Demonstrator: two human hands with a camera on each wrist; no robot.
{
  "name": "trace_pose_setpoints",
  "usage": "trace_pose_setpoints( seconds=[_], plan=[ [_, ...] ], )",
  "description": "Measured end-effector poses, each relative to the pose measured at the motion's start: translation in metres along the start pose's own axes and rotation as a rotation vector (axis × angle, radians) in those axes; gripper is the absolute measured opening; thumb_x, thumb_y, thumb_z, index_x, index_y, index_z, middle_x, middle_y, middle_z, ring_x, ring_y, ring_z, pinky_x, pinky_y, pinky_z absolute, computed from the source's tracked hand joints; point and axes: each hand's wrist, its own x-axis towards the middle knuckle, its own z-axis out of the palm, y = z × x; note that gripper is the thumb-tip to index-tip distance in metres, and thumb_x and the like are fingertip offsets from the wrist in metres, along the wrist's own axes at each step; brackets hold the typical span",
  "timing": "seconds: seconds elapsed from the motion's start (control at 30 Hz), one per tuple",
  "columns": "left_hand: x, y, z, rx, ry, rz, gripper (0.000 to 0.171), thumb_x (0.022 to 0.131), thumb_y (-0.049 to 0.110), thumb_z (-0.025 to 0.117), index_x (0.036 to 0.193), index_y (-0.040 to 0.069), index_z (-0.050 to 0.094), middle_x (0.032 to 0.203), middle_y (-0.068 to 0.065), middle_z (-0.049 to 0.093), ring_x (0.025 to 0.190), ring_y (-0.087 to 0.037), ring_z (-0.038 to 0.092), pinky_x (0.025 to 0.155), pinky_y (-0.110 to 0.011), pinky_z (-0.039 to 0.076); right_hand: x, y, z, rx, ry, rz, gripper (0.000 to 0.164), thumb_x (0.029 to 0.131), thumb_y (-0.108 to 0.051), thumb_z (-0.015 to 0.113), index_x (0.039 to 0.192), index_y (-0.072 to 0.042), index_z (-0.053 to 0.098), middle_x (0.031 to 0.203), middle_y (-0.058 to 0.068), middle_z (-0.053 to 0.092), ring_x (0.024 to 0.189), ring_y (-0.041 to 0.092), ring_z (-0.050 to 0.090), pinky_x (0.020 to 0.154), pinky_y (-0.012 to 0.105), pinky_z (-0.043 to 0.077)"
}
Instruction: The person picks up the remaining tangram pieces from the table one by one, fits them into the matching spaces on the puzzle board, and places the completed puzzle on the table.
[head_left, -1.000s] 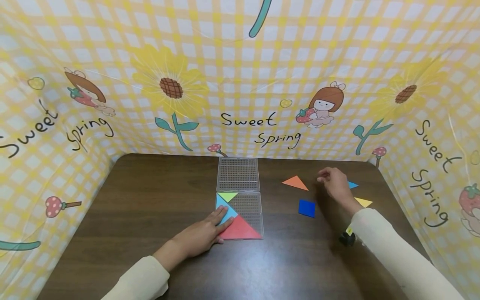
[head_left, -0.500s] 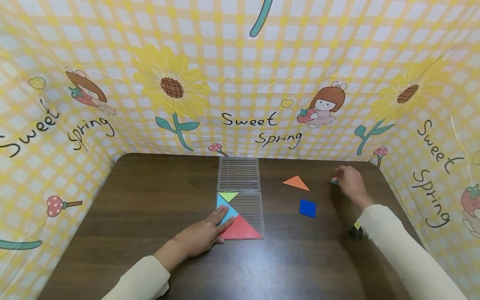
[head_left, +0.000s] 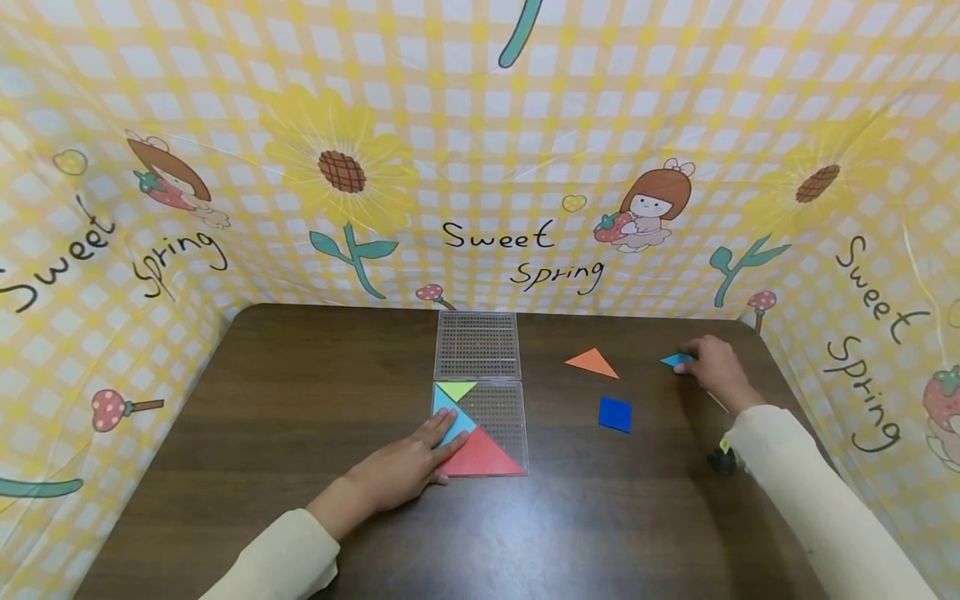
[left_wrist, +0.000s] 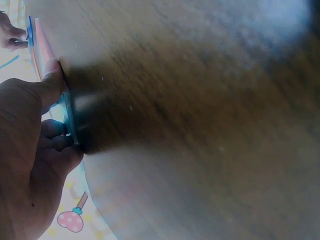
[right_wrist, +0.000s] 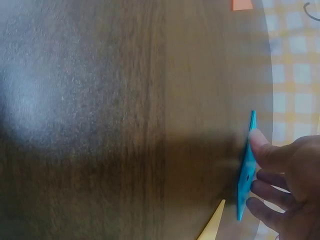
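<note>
My left hand (head_left: 401,468) rests on a clear tangram case, its fingers straight across a light blue triangle (head_left: 441,406) and touching a red triangle (head_left: 483,457). A small green triangle (head_left: 457,389) lies at the case's top. In the left wrist view the thumb and other fingers lie along the case's edge (left_wrist: 70,112). At the table's right, my right hand (head_left: 717,372) pinches a light blue tangram piece (head_left: 674,360). The right wrist view shows this piece (right_wrist: 245,177) long and pointed at both ends, thumb and fingers on it.
The case's other half (head_left: 477,346) lies unfolded behind. An orange triangle (head_left: 593,362) and a dark blue square-like piece (head_left: 615,414) lie between the case and my right hand. A yellow triangle (right_wrist: 213,222) is near that hand. Patterned cloth (head_left: 480,167) surrounds the table.
My right hand has moved rightward to the light blue piece and taken hold of it. The yellow triangle is now mostly covered in the head view. My left hand has stayed put.
</note>
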Motion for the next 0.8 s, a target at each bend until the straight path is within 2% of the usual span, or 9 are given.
trace_pose_setpoints(
  seconds=[0.2, 0.5, 0.67, 0.8],
  plan=[
    [-0.001, 0.000, -0.001, 0.019, 0.015, 0.011, 0.062, 0.099, 0.041, 0.049, 0.151, 0.015, 0.030, 0.159, -0.019, 0.015, 0.147, -0.034, 0.017, 0.106, -0.039, 0.042, 0.003, 0.001, 0.002, -0.009, -0.029, -0.006, 0.035, 0.086, -0.009, 0.071, 0.114, 0.011, 0.064, 0.112, 0.031, 0.059, 0.101, 0.046, 0.057, 0.085, 0.057, 0.048],
    [-0.002, 0.001, 0.001, 0.018, 0.020, 0.015, 0.063, 0.098, 0.040, 0.050, 0.151, 0.014, 0.031, 0.159, -0.020, 0.016, 0.147, -0.035, 0.018, 0.104, -0.038, 0.044, 0.003, 0.009, 0.004, -0.017, -0.006, -0.032, 0.027, 0.084, -0.005, 0.072, 0.105, 0.009, 0.065, 0.104, 0.027, 0.058, 0.096, 0.042, 0.057, 0.082, 0.056, 0.048],
    [-0.002, 0.001, 0.000, 0.034, 0.023, 0.020, 0.063, 0.098, 0.042, 0.050, 0.151, 0.014, 0.031, 0.159, -0.020, 0.016, 0.147, -0.034, 0.018, 0.104, -0.037, 0.045, 0.005, 0.010, 0.001, -0.019, -0.003, -0.058, 0.028, 0.080, -0.007, 0.075, 0.099, 0.005, 0.059, 0.097, 0.025, 0.059, 0.089, 0.039, 0.056, 0.076, 0.053, 0.046],
    [-0.002, 0.000, 0.000, 0.034, 0.025, 0.023, 0.063, 0.098, 0.041, 0.051, 0.151, 0.013, 0.031, 0.159, -0.020, 0.016, 0.146, -0.035, 0.019, 0.101, -0.036, 0.047, 0.005, 0.006, -0.004, -0.021, -0.012, -0.044, 0.025, 0.082, -0.006, 0.073, 0.100, 0.001, 0.056, 0.094, 0.022, 0.061, 0.083, 0.035, 0.058, 0.069, 0.048, 0.046]
  ],
)
